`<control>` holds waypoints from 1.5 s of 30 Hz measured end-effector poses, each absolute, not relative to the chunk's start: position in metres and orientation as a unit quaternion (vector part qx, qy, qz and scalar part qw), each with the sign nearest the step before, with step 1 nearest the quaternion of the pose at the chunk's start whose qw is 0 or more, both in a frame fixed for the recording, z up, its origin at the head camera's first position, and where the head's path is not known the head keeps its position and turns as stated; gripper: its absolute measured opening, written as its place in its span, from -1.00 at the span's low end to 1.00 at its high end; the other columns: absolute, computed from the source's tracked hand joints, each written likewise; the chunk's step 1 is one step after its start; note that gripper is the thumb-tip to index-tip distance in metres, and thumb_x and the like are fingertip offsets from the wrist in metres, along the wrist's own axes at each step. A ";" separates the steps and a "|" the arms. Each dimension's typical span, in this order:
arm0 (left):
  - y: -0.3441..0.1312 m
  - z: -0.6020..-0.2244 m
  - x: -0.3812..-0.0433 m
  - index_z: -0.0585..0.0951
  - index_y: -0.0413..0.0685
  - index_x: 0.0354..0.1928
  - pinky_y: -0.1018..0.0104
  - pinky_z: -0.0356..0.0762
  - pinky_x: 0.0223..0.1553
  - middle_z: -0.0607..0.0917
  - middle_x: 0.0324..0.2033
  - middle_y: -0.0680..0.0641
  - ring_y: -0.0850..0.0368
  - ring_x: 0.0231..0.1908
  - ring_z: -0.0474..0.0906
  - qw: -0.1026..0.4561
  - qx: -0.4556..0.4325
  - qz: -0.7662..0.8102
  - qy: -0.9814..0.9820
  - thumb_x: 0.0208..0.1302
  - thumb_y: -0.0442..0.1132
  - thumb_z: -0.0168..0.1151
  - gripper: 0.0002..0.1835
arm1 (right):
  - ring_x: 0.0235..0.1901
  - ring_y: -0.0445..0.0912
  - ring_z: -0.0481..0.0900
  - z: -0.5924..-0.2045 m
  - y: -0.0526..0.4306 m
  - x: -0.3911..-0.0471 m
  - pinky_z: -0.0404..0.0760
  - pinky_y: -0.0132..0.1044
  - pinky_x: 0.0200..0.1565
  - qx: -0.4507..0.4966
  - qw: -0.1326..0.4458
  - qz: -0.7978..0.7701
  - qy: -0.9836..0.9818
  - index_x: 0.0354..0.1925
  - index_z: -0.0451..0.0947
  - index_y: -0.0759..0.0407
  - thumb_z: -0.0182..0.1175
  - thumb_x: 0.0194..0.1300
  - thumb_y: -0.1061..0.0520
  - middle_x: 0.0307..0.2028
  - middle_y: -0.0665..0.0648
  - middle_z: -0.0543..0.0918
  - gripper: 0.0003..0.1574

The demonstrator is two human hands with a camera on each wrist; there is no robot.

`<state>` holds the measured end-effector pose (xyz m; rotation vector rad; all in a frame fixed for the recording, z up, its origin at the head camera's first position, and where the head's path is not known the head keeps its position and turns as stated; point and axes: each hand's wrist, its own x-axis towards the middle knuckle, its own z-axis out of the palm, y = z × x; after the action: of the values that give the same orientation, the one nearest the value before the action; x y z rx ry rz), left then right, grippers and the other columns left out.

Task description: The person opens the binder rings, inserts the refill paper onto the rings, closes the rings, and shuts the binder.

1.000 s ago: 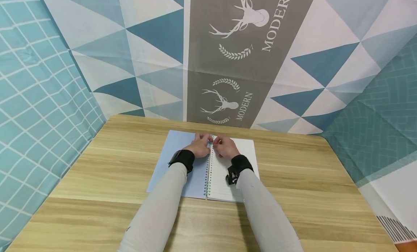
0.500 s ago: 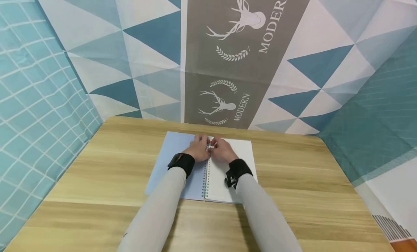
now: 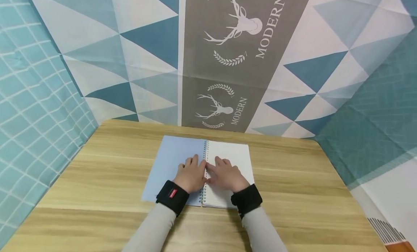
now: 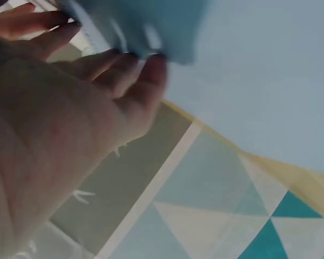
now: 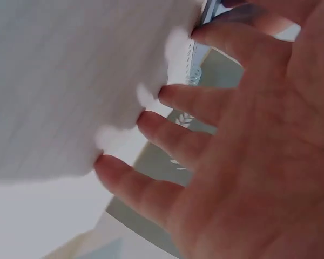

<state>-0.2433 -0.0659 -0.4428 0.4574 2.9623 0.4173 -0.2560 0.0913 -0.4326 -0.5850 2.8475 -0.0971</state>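
A spiral notebook lies open on the table, its light blue cover (image 3: 174, 154) on the left and a white lined page (image 3: 236, 154) on the right. Between them runs the ring binding (image 3: 206, 147). My left hand (image 3: 191, 175) rests over the cover beside the rings, fingers spread. In the left wrist view its fingertips (image 4: 155, 62) touch the blue cover. On the page side lies my right hand (image 3: 228, 176), with its fingertips (image 5: 105, 164) touching the paper in the right wrist view. Both thumbs and index fingers come close together over the middle of the binding, hiding part of it.
The wooden table (image 3: 97, 172) extends around the notebook on all sides. Behind it hangs a patterned cloth (image 3: 215, 71) with triangles and a grey deer panel. Blue-checked cloth (image 3: 36, 100) stands at the left and teal cloth (image 3: 368, 118) at the right.
Both hands have moved from the upper end of the binding down to its middle, toward me. Their fingers, drawn together there earlier, are now spread, and the upper rings show.
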 end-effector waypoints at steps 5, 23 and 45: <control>-0.071 -0.440 -0.222 0.45 -0.04 0.37 -0.42 0.36 0.19 0.35 0.43 -0.34 -0.33 0.41 0.28 0.060 0.130 0.136 0.980 0.32 -0.06 0.35 -0.38 | 0.47 0.32 0.25 -0.434 0.083 -0.235 0.49 0.47 0.08 -0.195 0.133 -0.035 0.971 0.50 0.29 -0.31 0.25 0.34 -0.30 0.53 0.26 0.24 -0.17; -0.066 -0.449 -0.217 0.45 0.09 0.41 -0.40 0.42 0.10 0.38 0.41 -0.35 -0.34 0.38 0.32 0.009 0.125 0.102 0.987 0.42 -0.07 0.22 -0.45 | 0.58 0.30 0.02 -0.433 0.090 -0.235 0.24 0.58 0.25 -0.234 0.173 -0.054 0.955 0.54 0.23 -0.20 0.37 0.20 -0.36 0.61 0.18 0.09 0.05; -0.066 -0.452 -0.222 0.48 0.05 0.38 -0.41 0.44 0.11 0.40 0.42 -0.33 -0.35 0.41 0.32 0.003 0.132 0.097 0.987 0.43 -0.06 0.20 -0.48 | 0.59 0.27 0.00 -0.423 0.085 -0.223 0.31 0.57 0.21 -0.226 0.212 -0.042 0.950 0.61 0.04 0.00 0.62 -0.18 -0.31 0.62 0.22 0.02 0.54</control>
<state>-0.2216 -0.0655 -0.4519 0.4123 3.0933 0.3047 -0.2233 0.0848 -0.4232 -0.6286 2.6387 -0.1164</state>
